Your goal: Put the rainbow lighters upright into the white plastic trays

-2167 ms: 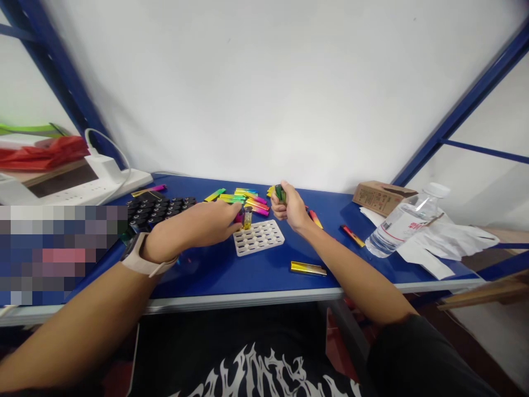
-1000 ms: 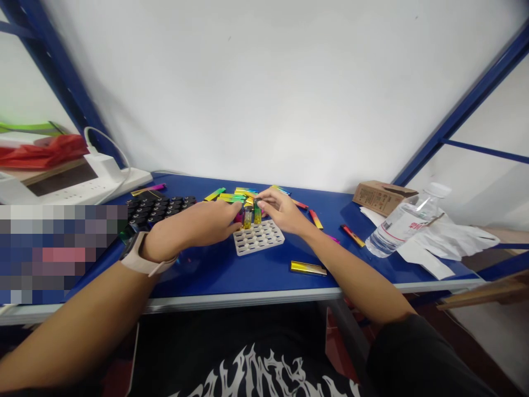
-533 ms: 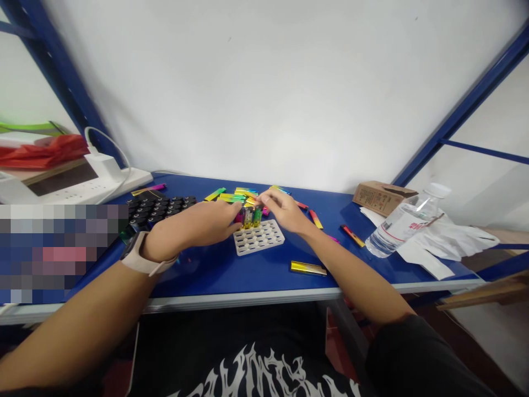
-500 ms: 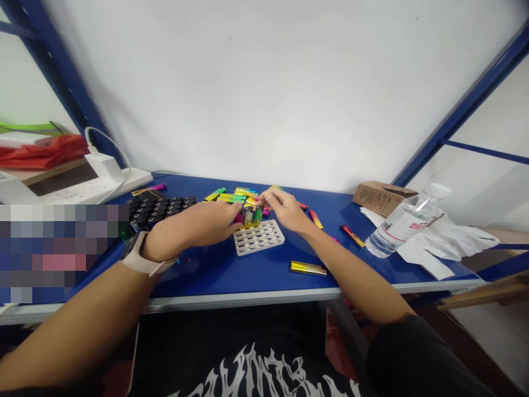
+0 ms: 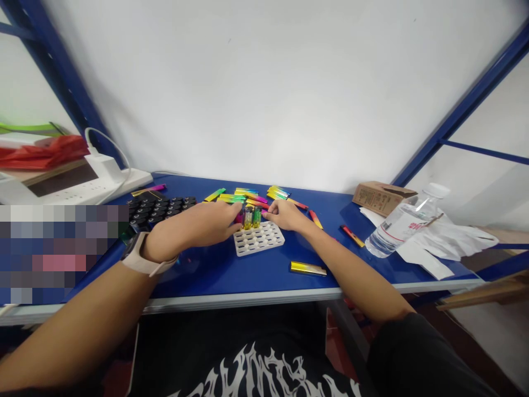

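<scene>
**Lighters standing in white tray, both hands on the back row**

Lighters (image 5: 251,217): a few short, shiny, rainbow-coloured ones stand upright in the back-left slots of the white tray (image 5: 259,239) on the blue table (image 5: 231,270). Rest of the tray slots show bare.

Handling, my read: light, rigid plastic or metal shell, glossy so probably a bit slippery. Tall for their footprint, so easy to knock over in a shallow slot. Best taken by the two flat sides near the upper half, pinch only.

Left hand (image 5: 198,226): fingers curled in, tips against the leftmost standing lighter; looks like a closed pinch on it, though the contact itself is partly hidden.

Right hand (image 5: 285,215): lies low on the table just right of the standing group, fingertips pointing at them. Can't tell if its grip is closed on anything or only touching.

Around:
- loose lighters (image 5: 248,196) scattered flat behind the tray, one gold lighter (image 5: 308,268) near the front edge
- black tray (image 5: 159,208) to the left
- water bottle (image 5: 403,220) lying on white paper (image 5: 446,242), cardboard box (image 5: 382,197) at right
- power strip (image 5: 82,184) far left
</scene>
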The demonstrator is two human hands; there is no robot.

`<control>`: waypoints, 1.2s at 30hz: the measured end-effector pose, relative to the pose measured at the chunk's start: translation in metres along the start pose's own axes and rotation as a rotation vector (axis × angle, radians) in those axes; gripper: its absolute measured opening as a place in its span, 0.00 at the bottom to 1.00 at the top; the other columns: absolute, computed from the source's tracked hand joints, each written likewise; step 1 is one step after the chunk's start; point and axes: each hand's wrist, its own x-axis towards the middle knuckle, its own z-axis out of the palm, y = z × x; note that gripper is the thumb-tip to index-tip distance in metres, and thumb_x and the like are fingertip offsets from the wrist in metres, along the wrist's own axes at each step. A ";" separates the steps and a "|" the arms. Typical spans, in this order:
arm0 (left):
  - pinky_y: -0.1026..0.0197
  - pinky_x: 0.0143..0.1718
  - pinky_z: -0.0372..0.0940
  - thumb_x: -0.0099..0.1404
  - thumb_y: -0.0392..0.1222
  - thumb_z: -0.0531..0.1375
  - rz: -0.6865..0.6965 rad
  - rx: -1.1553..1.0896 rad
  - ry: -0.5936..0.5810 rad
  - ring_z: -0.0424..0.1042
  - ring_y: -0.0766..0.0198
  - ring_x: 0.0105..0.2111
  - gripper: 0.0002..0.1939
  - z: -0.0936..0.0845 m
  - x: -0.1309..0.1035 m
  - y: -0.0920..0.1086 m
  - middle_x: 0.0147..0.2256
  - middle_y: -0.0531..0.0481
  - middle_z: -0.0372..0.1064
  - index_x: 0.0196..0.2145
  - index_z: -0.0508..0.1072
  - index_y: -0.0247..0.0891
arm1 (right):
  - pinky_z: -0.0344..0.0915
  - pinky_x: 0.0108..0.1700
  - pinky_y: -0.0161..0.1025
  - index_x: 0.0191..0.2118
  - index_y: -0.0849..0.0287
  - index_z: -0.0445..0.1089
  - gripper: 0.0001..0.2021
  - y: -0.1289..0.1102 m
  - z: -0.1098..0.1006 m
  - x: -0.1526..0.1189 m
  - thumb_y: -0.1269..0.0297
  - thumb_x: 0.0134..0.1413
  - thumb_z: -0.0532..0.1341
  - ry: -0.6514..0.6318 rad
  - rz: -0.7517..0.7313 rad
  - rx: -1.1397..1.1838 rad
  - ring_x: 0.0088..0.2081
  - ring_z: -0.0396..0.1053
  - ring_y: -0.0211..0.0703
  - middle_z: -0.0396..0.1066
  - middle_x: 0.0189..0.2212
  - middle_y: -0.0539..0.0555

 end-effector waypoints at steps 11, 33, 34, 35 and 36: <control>0.46 0.43 0.71 0.81 0.49 0.55 -0.034 0.033 -0.072 0.83 0.39 0.40 0.16 -0.002 -0.001 0.002 0.41 0.34 0.83 0.52 0.77 0.37 | 0.67 0.44 0.43 0.36 0.54 0.72 0.06 -0.013 -0.016 -0.003 0.69 0.63 0.69 0.241 -0.005 0.098 0.36 0.73 0.45 0.77 0.32 0.50; 0.48 0.39 0.69 0.81 0.50 0.53 -0.010 0.027 -0.062 0.82 0.42 0.37 0.17 -0.004 -0.002 0.003 0.40 0.36 0.82 0.52 0.76 0.37 | 0.68 0.46 0.43 0.49 0.55 0.78 0.12 -0.001 -0.018 -0.004 0.55 0.78 0.61 -0.077 0.131 -0.491 0.51 0.81 0.57 0.85 0.49 0.61; 0.48 0.38 0.69 0.81 0.50 0.52 -0.004 0.030 -0.063 0.82 0.42 0.37 0.18 -0.003 -0.002 0.003 0.40 0.36 0.82 0.52 0.76 0.37 | 0.68 0.46 0.43 0.48 0.55 0.78 0.12 0.000 -0.017 -0.003 0.54 0.77 0.61 -0.083 0.121 -0.487 0.50 0.81 0.56 0.85 0.49 0.60; 0.48 0.37 0.69 0.81 0.50 0.51 -0.001 0.027 -0.062 0.82 0.42 0.36 0.18 -0.003 -0.001 0.003 0.40 0.36 0.82 0.52 0.75 0.38 | 0.67 0.46 0.43 0.48 0.54 0.78 0.12 0.001 -0.016 -0.002 0.54 0.77 0.61 -0.083 0.110 -0.485 0.50 0.81 0.56 0.86 0.48 0.60; 0.49 0.36 0.68 0.81 0.51 0.51 0.006 0.015 -0.056 0.82 0.42 0.36 0.19 -0.003 -0.001 0.003 0.41 0.36 0.82 0.53 0.75 0.38 | 0.67 0.45 0.43 0.48 0.54 0.78 0.12 0.001 -0.016 -0.002 0.53 0.77 0.62 -0.079 0.097 -0.485 0.50 0.81 0.56 0.86 0.48 0.59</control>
